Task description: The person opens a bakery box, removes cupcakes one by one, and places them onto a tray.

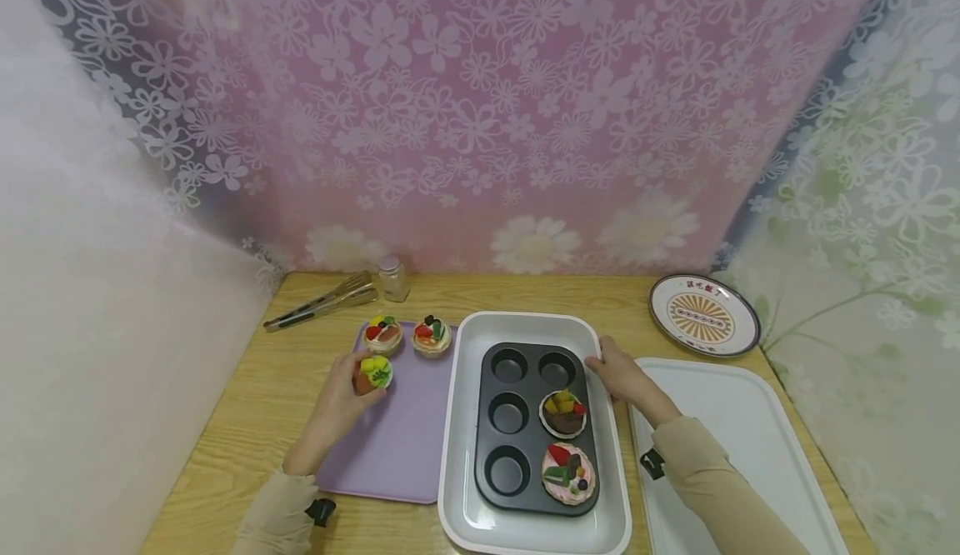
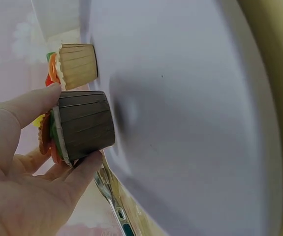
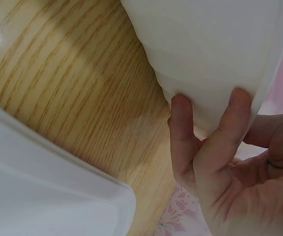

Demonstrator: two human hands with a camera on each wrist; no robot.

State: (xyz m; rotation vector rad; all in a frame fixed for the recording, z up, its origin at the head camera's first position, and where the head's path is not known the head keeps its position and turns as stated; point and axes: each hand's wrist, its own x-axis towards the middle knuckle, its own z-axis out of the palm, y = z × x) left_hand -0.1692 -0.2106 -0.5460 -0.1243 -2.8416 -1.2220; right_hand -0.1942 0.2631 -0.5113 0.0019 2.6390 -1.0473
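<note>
On the left, my left hand (image 1: 336,401) holds a toy cupcake (image 1: 375,369) with yellow and green topping, over the purple tray (image 1: 408,447). In the left wrist view its brown pleated cup (image 2: 87,125) sits between thumb and fingers, close to the tray surface. Two fruit-topped toy tarts, one red and brown (image 1: 382,337), one red and green (image 1: 431,337), stand at that tray's far edge. My right hand (image 1: 624,374) grips the right rim of a deep white baking dish (image 1: 463,438); its fingers press the outer wall (image 3: 205,54). Inside lies a dark muffin pan (image 1: 533,430).
Two of the pan's right-hand cups hold a chocolate toy cake (image 1: 562,415) and a pink toy cake (image 1: 568,473). Tongs (image 1: 322,303) and a small jar (image 1: 393,280) are at the back left. At right are a patterned plate (image 1: 703,315) and a white tray (image 1: 750,447).
</note>
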